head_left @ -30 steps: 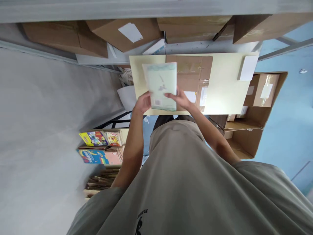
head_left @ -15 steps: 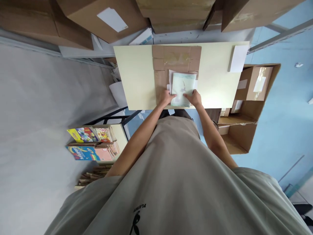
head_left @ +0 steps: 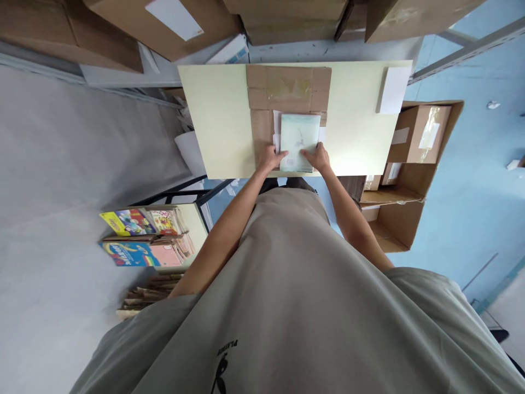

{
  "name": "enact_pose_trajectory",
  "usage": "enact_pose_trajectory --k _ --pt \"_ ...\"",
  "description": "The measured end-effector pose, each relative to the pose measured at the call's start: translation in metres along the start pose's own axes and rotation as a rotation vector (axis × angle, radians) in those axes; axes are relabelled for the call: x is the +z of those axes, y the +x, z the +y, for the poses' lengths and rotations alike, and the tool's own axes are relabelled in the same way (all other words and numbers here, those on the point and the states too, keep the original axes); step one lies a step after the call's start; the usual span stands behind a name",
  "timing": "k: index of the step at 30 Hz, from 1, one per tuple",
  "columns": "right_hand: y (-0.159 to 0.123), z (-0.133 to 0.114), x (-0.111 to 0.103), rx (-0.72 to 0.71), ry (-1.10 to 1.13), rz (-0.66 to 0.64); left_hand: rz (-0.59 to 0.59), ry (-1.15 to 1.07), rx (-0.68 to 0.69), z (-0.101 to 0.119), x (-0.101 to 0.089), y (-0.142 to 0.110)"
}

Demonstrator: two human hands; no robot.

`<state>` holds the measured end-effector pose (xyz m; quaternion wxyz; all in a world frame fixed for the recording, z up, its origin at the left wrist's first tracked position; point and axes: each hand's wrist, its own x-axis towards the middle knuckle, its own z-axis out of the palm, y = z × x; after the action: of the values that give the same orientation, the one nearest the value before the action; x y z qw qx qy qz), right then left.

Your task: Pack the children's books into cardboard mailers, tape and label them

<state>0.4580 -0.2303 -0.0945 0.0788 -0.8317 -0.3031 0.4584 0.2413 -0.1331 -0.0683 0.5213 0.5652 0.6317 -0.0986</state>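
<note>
Book (head_left: 300, 139): lying pale green cover up near the table's 6 o'clock edge, resting over paper and cardboard.
Left hand (head_left: 271, 157): reaching in from 7 o'clock, spreading thumb away from fingers, touching the book's lower left edge with the thumb tip; cannot tell whether pinching underneath.
Right hand (head_left: 318, 157): reaching in from 5 o'clock, laying thumb over the cover, keeping fingers by the right edge; cannot tell whether pressing or pinching.
White paper (head_left: 276, 125): showing from under the book at 9 o'clock.
Cardboard (head_left: 289, 87): spreading flat beneath, extending toward 12 o'clock, shining with tape.
Table (head_left: 356, 109): running cream-coloured from 9 to 3 o'clock.
White block (head_left: 392, 91): sitting at the table's 2 o'clock corner.
Shelf (head_left: 291, 52): bordering the table at 12 o'clock, bearing brown boxes (head_left: 287, 22) and a white-and-blue packet (head_left: 231, 51).
Open carton (head_left: 416, 189): standing at 4 o'clock, holding smaller taped boxes.
White sheet (head_left: 191, 153): curving at 9 o'clock, just beside the table.
Colourful folders (head_left: 133, 235): leaning in rows at 8 o'clock.
</note>
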Motion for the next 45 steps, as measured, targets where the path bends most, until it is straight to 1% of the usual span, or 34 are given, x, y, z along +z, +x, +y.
enact_pose_trajectory --k 4,8,11,16,18,20,22,23,25,27,29,31,33,35,36,38,40,42,44,45 --pt "0.006 0.003 0.0 0.032 0.05 0.001 -0.018 -0.041 0.015 -0.006 0.0 0.011" --pt "0.006 0.004 0.001 0.041 0.104 0.02 0.002 -0.007 0.07 -0.007 0.001 0.018" --pt "0.002 0.002 0.002 0.039 0.11 0.058 0.007 0.013 0.1 -0.003 0.0 0.015" --pt "-0.005 -0.004 0.002 0.066 0.058 0.096 -0.046 0.052 0.122 0.001 -0.002 0.008" --pt "-0.009 -0.007 0.002 0.066 0.024 0.122 -0.057 0.039 0.14 -0.001 -0.004 0.008" --pt "-0.014 -0.015 0.005 0.056 -0.01 0.144 -0.065 0.025 0.153 -0.007 -0.011 0.009" --pt "-0.019 -0.03 0.014 0.032 -0.028 0.146 -0.056 0.011 0.161 -0.02 -0.029 0.011" --pt "-0.019 -0.042 0.022 0.009 -0.027 0.137 -0.039 0.003 0.163 -0.029 -0.043 0.012" --pt "-0.016 -0.073 0.044 -0.061 -0.015 0.103 0.019 -0.005 0.159 -0.053 -0.078 0.014" --pt "-0.008 -0.112 0.074 -0.152 -0.001 0.044 0.107 0.004 0.139 -0.081 -0.12 0.015" --pt "0.005 -0.156 0.108 -0.227 0.012 -0.031 0.211 0.018 0.108 -0.11 -0.161 0.017" --pt "0.015 -0.199 0.141 -0.254 0.037 -0.096 0.298 0.018 0.072 -0.135 -0.196 0.02" --pt "0.021 -0.232 0.167 -0.233 0.05 -0.134 0.352 0.012 0.038 -0.153 -0.22 0.025" --pt "0.019 -0.251 0.181 -0.207 0.045 -0.151 0.366 0.008 0.019 -0.163 -0.232 0.031" --pt "0.016 -0.255 0.183 -0.206 0.037 -0.157 0.36 0.004 0.015 -0.166 -0.233 0.033" --pt "0.007 -0.25 0.176 -0.241 0.028 -0.174 0.341 -0.009 0.003 -0.168 -0.232 0.036" --pt "-0.003 -0.231 0.158 -0.3 0.047 -0.186 0.343 -0.032 -0.001 -0.167 -0.226 0.033" --pt "-0.009 -0.2 0.128 -0.341 0.105 -0.16 0.397 -0.078 0.035 -0.162 -0.217 0.025" --pt "-0.011 -0.16 0.09 -0.338 0.173 -0.062 0.439 -0.149 0.125 -0.152 -0.206 0.014" --pt "-0.01 -0.138 0.07 -0.312 0.181 0.019 0.424 -0.186 0.179 -0.144 -0.197 0.009"
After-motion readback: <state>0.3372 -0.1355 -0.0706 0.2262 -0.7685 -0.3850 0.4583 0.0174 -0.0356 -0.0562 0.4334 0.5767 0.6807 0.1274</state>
